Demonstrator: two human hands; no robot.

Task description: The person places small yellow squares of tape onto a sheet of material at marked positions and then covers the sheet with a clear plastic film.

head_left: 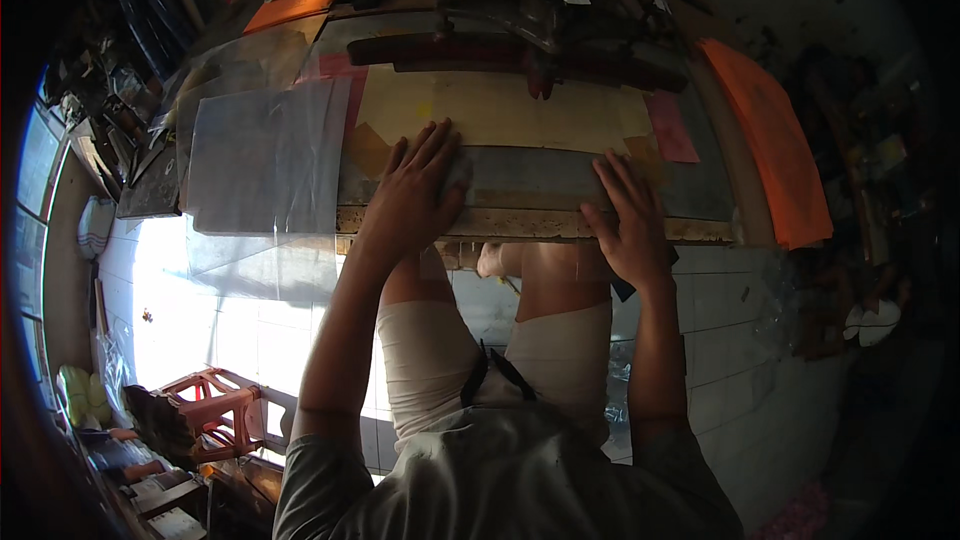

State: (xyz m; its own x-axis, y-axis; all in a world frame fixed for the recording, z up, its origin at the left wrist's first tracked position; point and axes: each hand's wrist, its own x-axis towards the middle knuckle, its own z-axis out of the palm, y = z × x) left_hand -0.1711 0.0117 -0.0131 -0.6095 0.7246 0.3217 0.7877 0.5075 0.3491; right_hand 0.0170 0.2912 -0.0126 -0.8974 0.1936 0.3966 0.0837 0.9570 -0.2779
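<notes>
Pale yellow sheet (500,112) is upper centre of the frame on the counter (530,224), long axis running left to right. Left hand (408,198) and right hand (634,225) are by its lower edge, fingers open and spread, gripping nothing. Tiny white label (575,0) on the dark machine (541,30), too small to read

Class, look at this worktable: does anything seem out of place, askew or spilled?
Yes, slightly: the clear plastic left of the left hand hangs past the table's wooden front edge, which looks untidy. Nothing appears spilled.
</notes>
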